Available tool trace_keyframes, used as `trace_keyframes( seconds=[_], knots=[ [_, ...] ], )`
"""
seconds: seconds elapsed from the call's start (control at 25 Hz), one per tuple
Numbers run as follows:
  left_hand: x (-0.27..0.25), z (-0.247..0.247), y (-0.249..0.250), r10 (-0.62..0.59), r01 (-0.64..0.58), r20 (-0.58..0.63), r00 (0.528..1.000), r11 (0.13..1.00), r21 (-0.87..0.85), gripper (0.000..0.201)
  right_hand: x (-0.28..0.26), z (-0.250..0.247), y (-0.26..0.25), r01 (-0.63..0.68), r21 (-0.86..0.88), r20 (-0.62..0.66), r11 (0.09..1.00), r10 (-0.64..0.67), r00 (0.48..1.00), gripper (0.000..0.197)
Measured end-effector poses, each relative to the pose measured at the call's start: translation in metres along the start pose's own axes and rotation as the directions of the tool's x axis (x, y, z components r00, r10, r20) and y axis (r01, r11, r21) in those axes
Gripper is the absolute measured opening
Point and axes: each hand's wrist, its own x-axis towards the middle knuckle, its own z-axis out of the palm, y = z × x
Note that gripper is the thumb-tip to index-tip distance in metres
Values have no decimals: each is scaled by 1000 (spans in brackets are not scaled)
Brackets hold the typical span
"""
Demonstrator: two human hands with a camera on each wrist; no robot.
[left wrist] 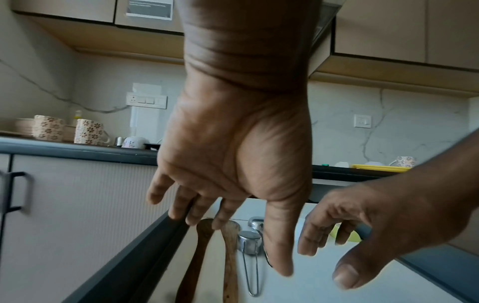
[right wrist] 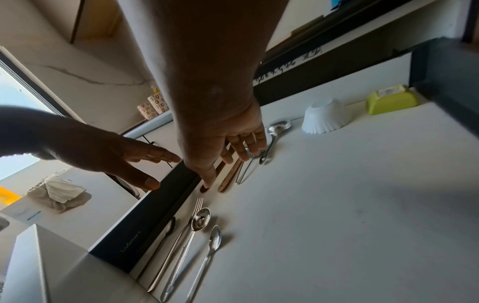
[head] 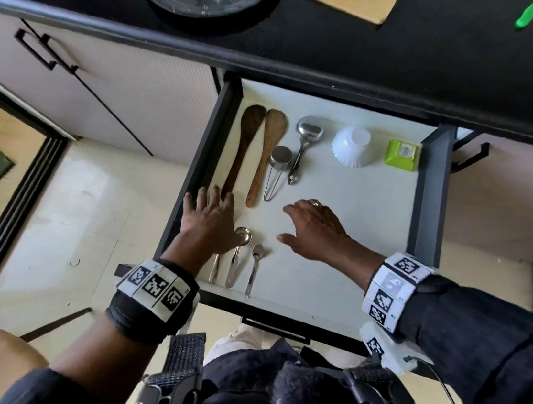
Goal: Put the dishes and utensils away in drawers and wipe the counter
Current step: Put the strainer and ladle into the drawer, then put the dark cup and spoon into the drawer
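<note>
Open drawer (head: 428, 196), utensils laid out; left hand (head: 210, 218) and right hand (head: 314, 230) hovering above, fingers spread, holding nothing.

Open drawer (head: 431, 189) holds 2 wooden spatulas (head: 258, 153); spoons (head: 255, 264).

Open drawer (head: 431, 189): bare floor from centre toward 4 o'clock; wooden spatulas (head: 258, 153) at 10, white bowl (head: 350, 146) at 1, spoons (head: 251, 267) at 7.
</note>
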Motion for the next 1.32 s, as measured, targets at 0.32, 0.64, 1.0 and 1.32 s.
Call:
trace_keyframes(
  seconds=[0.32,0.64,1.0,1.32],
  knots=[
    [-34,-7,186,57,-72,-227,972,996,-59,65,-125,-25,130,101,113,-209,988,-76,975,65],
    [-58,-42,487,440,-462,-342,831,887,18,52,-311,-58,369,-123,280,-538,952,261,802,58],
    [-9,-99,647,555,-679,-493,670,727,-104,33,-385,-129,548,-148,569,-680,809,563,470,11],
    [99,-162,735,444,-668,-552,706,675,-312,16,-320,-219,705,-122,624,-649,772,598,471,20]
  ],
)
